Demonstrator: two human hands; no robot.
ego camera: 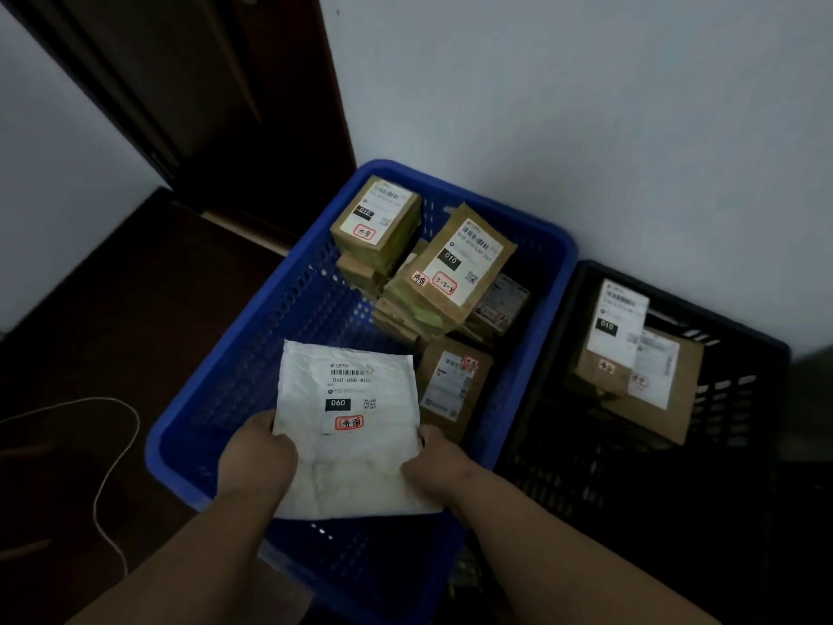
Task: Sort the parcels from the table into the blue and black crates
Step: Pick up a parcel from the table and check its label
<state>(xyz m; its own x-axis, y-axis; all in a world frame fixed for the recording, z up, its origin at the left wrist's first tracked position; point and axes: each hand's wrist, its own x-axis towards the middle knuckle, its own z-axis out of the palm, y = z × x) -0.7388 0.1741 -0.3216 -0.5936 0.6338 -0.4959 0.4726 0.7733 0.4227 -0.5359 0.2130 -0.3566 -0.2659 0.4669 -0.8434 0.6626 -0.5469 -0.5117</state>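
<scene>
Where the pale wall [586, 106] meets the dark floor [135, 318], two crates stand side by side against it, the blue crate [252, 367] on the left and the black crate [739, 399] just beside it on the right. A dark wooden door [216, 106] fills the upper left corner, and a thin white cord [118, 448] loops across the floor to the left of the blue crate. No bench shows in this view.

Both hands hold one white parcel [351, 426] over the near half of the blue crate. The left hand [258, 457] grips its lower left edge, fingers curled round it; the right hand [432, 462] pinches its lower right edge. The two hands are apart, one at each side of the parcel, which faces up with a label reading 060 and a red stamp.

In the far half of the blue crate lie several brown parcels [450, 268], stacked and tilted, some labelled 010. Two more brown parcels [631, 363] lie in the far half of the black crate, overlapping.
</scene>
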